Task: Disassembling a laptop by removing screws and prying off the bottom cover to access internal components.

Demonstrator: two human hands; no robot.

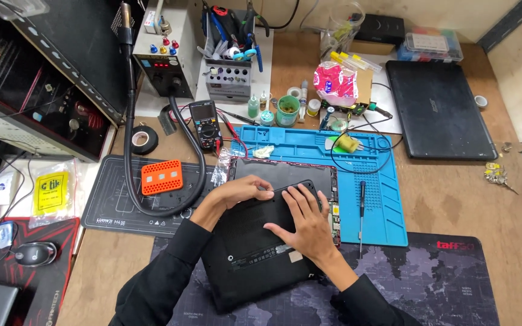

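Both hands down on the black laptop [255,241], which lies bottom-up across the blue silicone mat [382,199] and the dark world-map desk mat [430,284], centre of the worktop [454,199]. Left hand [240,192] is curled over the top edge of the loose black bottom cover [273,211], fingers hooked on it, gripping the edge. Right hand [306,223] lies flat and spread on the same cover, pressing, not clenched. I see circuit board exposed along the laptop's right edge [335,211]. A thin screwdriver [362,208] lies on the blue mat just right of it. Left of the laptop: a grey mat [116,205] with an orange screw tray [162,177] and a black hose [131,121] looping over it. Behind: multimeter [205,125], tape roll [144,139], rework station [164,60], tool rack [231,66]. Second closed black laptop [439,108] far right. Mouse [34,253] near left, on a red-patterned pad.
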